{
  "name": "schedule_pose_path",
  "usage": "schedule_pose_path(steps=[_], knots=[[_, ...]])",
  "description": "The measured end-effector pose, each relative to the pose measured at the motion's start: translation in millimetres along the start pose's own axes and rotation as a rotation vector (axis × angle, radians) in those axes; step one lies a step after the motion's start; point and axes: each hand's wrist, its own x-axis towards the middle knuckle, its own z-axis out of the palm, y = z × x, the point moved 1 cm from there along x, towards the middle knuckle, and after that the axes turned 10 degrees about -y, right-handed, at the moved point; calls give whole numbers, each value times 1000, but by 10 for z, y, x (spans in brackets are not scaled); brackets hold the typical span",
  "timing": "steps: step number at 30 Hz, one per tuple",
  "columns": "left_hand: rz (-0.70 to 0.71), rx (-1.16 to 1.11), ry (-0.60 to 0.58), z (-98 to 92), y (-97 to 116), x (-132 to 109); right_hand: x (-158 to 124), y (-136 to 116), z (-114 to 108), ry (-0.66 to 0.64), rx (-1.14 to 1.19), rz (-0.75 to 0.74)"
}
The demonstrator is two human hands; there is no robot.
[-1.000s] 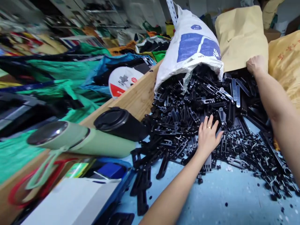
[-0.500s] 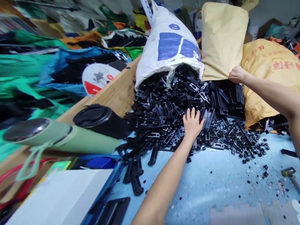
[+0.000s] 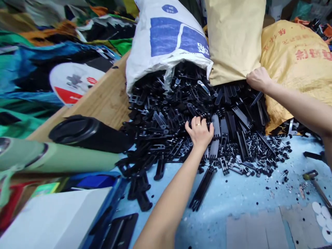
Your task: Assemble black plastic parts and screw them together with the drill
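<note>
My left hand [image 3: 200,133] rests on a heap of black plastic parts [image 3: 160,117], fingers spread and slightly bent, a ring on one of them. It touches the heap and grips nothing that I can see. My right hand [image 3: 259,79] is closed round the lower corner of a tan bag [image 3: 234,41], whose mouth is tipped down over the heap. Long slotted black parts [image 3: 241,117] lie below this mouth. Small pins with black heads [image 3: 272,152] are scattered to the right of them.
A white and blue sack [image 3: 166,38] and a yellow sack [image 3: 295,62] flank the tan bag. A wooden board [image 3: 103,93] edges the table on the left, beside a black cup [image 3: 88,133] and a green bottle [image 3: 77,155]. A hammer-like tool [image 3: 317,186] lies at right.
More long black parts now lie below the tan bag, and some have slid onto the blue tabletop. The view has shifted; my left fingers are more bent, and my right hand still grips the bag.
</note>
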Motion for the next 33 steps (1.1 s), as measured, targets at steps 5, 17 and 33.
schedule_pose_path(steps=[5, 17, 33], knots=[[25, -13, -69, -120, 138, -13, -698, -780, 182, -38, 228, 46], [-250, -39, 4, -592, -266, -408, -679, -1602, 289, 141, 479, -289], [-503, 202, -98, -726, -945, -756, -293, -3013, 259, -130, 584, -456]])
